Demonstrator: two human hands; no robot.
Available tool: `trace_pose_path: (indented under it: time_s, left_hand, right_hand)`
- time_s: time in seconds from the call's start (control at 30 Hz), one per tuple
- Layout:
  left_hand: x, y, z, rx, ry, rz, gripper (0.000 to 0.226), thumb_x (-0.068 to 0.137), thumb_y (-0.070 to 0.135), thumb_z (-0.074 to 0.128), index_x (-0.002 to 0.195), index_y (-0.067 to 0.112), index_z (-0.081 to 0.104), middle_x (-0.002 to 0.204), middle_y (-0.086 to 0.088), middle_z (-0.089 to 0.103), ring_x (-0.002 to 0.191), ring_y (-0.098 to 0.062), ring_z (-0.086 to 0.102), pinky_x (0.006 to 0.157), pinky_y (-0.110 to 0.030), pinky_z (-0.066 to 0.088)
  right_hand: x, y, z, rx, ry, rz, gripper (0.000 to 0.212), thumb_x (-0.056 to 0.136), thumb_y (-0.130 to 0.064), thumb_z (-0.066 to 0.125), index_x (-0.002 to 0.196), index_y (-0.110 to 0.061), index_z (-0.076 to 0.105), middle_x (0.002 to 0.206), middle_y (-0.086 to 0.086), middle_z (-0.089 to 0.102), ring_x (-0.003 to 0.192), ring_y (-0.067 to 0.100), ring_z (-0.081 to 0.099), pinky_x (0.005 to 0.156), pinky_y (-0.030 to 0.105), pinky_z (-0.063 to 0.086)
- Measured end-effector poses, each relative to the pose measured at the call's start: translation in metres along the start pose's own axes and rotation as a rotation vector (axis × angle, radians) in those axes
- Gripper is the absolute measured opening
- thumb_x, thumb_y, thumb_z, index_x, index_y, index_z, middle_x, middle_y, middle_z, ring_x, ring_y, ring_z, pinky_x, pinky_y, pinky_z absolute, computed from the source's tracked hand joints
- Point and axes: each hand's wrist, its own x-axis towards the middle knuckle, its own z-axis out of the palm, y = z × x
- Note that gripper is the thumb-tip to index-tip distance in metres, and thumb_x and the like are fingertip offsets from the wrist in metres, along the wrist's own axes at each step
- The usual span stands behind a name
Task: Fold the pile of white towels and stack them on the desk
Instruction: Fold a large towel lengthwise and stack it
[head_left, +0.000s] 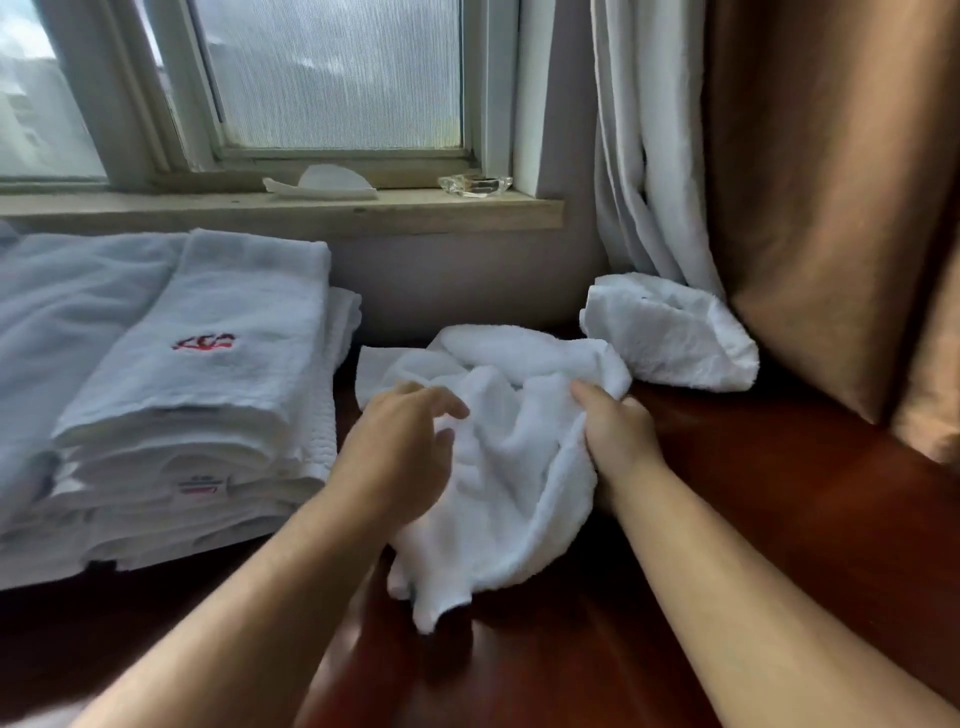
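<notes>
A crumpled white towel (511, 467) lies in the middle of the desk (789, 530). The right hand (615, 434) grips a bunched fold at the towel's right side, fingers curled round the cloth. The left hand (400, 447) rests on its left side with fingers loosely curved; whether they pinch any cloth I cannot tell. A second crumpled towel (670, 332) sits at the back edge, beside the curtain (639, 156). A stack of folded towels (197, 395) stands at the desk's left edge.

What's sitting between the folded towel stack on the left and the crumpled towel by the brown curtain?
The head view shows one more unfolded towel there on the desk, the right hand gripping it, the left hand resting on it.
</notes>
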Motion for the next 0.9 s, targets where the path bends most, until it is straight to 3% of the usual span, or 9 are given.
trace_pose_path:
  time_s: [0.03,0.13,0.27,0.37,0.43,0.5,0.6,0.73,0.9]
  left_hand:
    - [-0.012,0.009,-0.009,-0.148,0.015,0.037,0.011,0.094,0.050,0.057,0.100,0.044,0.064,0.104,0.023,0.065,0.095,0.000,0.061,0.076,-0.021,0.048]
    - [-0.057,0.037,-0.023,-0.432,-0.220,0.093,0.059,0.073,0.092,0.047,0.108,0.046,0.058,0.096,0.029,0.063,0.091,0.009,0.060,0.068,-0.016,0.045]
    - [-0.085,0.047,0.003,-0.214,-0.068,0.098,0.010,0.095,0.039,0.062,0.092,0.029,0.060,0.093,0.012,0.064,0.093,-0.009,0.061,0.076,-0.025,0.044]
    - [-0.077,0.046,-0.008,-0.493,0.124,-0.114,0.022,0.097,0.012,0.055,0.077,0.021,0.058,0.069,0.011,0.060,0.065,-0.001,0.053,0.060,-0.022,0.038]
    - [-0.071,0.048,-0.030,-0.490,0.176,-0.020,0.019,0.095,0.022,0.060,0.076,0.025,0.056,0.067,0.012,0.058,0.063,-0.004,0.052,0.059,-0.024,0.038]
    - [-0.063,0.047,-0.054,-0.143,0.147,0.155,0.015,0.087,0.037,0.070,0.086,0.032,0.056,0.074,0.014,0.062,0.069,-0.005,0.057,0.061,-0.024,0.042]
    - [-0.049,0.053,-0.087,0.373,0.107,0.192,0.014,0.088,0.019,0.060,0.097,0.029,0.064,0.074,0.007,0.055,0.071,-0.023,0.058,0.061,-0.034,0.049]
    - [-0.043,0.059,-0.108,0.363,0.297,0.340,0.033,0.086,-0.001,0.050,0.099,0.023,0.068,0.090,-0.001,0.049,0.087,-0.028,0.056,0.059,-0.037,0.040]
    - [-0.066,0.065,-0.086,0.286,-0.245,0.400,0.026,0.091,0.011,0.051,0.109,0.026,0.062,0.104,0.000,0.065,0.091,-0.024,0.062,0.077,-0.035,0.049]
  right_hand:
    - [-0.011,-0.004,-0.001,0.142,-0.039,0.005,0.029,0.097,-0.018,0.060,0.119,0.000,0.067,0.109,0.019,0.074,0.099,0.033,0.073,0.092,0.049,0.059]
    - [-0.044,-0.022,-0.008,0.500,-0.275,0.080,0.040,0.098,-0.020,0.057,0.129,0.005,0.061,0.124,0.026,0.068,0.113,0.037,0.068,0.099,0.049,0.054]
    - [-0.064,-0.053,-0.023,0.396,-0.311,-0.012,0.049,0.095,-0.041,0.056,0.123,-0.004,0.070,0.125,0.022,0.068,0.114,0.031,0.069,0.102,0.043,0.051]
    - [-0.068,-0.069,-0.040,0.187,-0.007,-0.107,0.035,0.097,-0.044,0.052,0.103,-0.017,0.073,0.110,0.013,0.075,0.099,0.025,0.073,0.094,0.042,0.056]
    - [-0.065,-0.074,-0.053,0.029,0.201,-0.139,0.025,0.095,-0.041,0.052,0.088,-0.021,0.065,0.097,0.010,0.073,0.088,0.026,0.071,0.086,0.043,0.058]
    - [-0.057,-0.081,-0.067,-0.080,0.243,-0.094,0.024,0.091,-0.035,0.051,0.087,-0.015,0.063,0.089,0.011,0.070,0.074,0.026,0.068,0.069,0.038,0.058]
    - [-0.051,-0.092,-0.085,-0.252,0.108,0.031,0.015,0.087,-0.022,0.055,0.099,-0.023,0.065,0.087,0.008,0.061,0.065,0.022,0.057,0.055,0.028,0.049]
    - [-0.049,-0.098,-0.092,0.139,-0.011,-0.047,0.035,0.089,0.001,0.038,0.116,-0.011,0.058,0.097,0.013,0.060,0.081,0.031,0.064,0.073,0.047,0.059]
    - [-0.051,-0.084,-0.108,0.582,-0.132,-0.245,0.030,0.082,-0.013,0.048,0.084,-0.014,0.078,0.088,0.009,0.073,0.091,0.027,0.070,0.076,0.033,0.057]
